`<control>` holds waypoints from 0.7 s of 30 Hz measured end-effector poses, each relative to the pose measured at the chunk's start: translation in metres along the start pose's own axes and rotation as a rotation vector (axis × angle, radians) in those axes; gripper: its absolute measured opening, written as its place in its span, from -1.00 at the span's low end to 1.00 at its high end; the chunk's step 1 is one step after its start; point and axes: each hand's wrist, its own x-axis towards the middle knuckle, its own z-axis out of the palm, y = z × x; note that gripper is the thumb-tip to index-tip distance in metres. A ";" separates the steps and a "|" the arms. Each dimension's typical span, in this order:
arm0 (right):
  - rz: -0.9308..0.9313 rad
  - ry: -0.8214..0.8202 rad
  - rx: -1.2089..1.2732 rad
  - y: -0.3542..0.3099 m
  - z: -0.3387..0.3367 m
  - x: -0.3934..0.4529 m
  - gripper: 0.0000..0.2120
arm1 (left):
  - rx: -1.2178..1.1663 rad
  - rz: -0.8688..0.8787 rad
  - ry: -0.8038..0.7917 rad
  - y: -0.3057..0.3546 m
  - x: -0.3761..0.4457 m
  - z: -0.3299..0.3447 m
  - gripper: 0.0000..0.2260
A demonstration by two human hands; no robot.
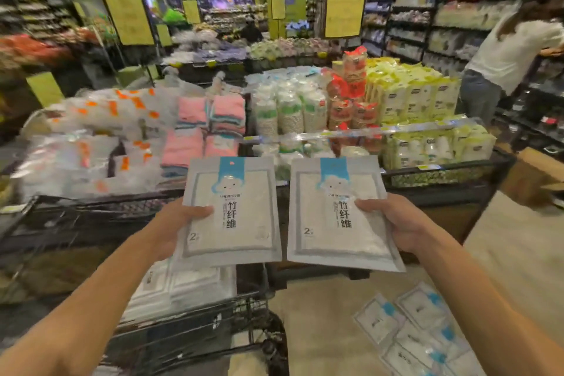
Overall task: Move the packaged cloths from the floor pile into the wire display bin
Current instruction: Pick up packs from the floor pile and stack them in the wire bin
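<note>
Two flat grey packs of white cloth with blue header strips are held up side by side in front of me. My left hand grips the left pack by its left edge, thumb on its face. My right hand grips the right pack by its right edge. Below them stands the black wire display bin, with several similar white packs stacked inside. At lower right, the floor pile of packaged cloths lies spread on the beige floor.
Black wire bins ahead hold pink towels, clear bagged goods, paper cups and yellow-green packs. A person in a white top stands at the right shelves. A cardboard box sits on the floor at right.
</note>
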 end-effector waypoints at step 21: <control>0.109 -0.140 -0.198 0.122 0.318 0.070 -0.73 | -0.173 -0.106 0.358 -0.083 -0.069 -0.343 -0.59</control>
